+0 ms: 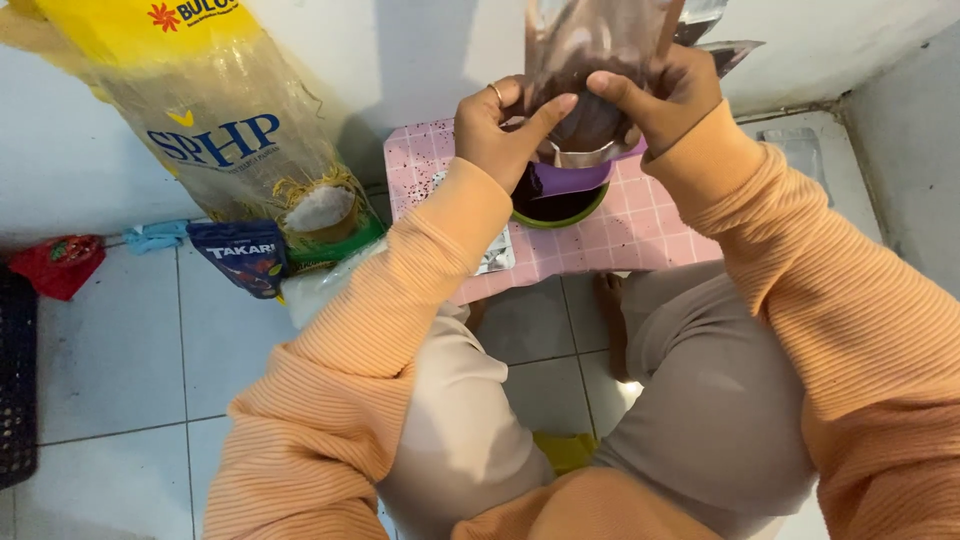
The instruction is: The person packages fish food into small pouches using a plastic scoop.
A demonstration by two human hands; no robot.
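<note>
1. A clear plastic pouch of dark brown powder [590, 60] is held mouth-down over a green-rimmed round bowl [560, 205], so the contents drop in.
2. The left hand [495, 135] and right hand [665, 95] pinch its lower end, fingers clenched on the plastic.
3. The bowl stands on a pink checked low bench [640, 230].
4. A large yellow-topped sack [215, 120] leans against the wall, near the bench.

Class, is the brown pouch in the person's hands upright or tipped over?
Tipped: the brown pouch hangs mouth-down over the green bowl, held by the left hand and right hand.
</note>
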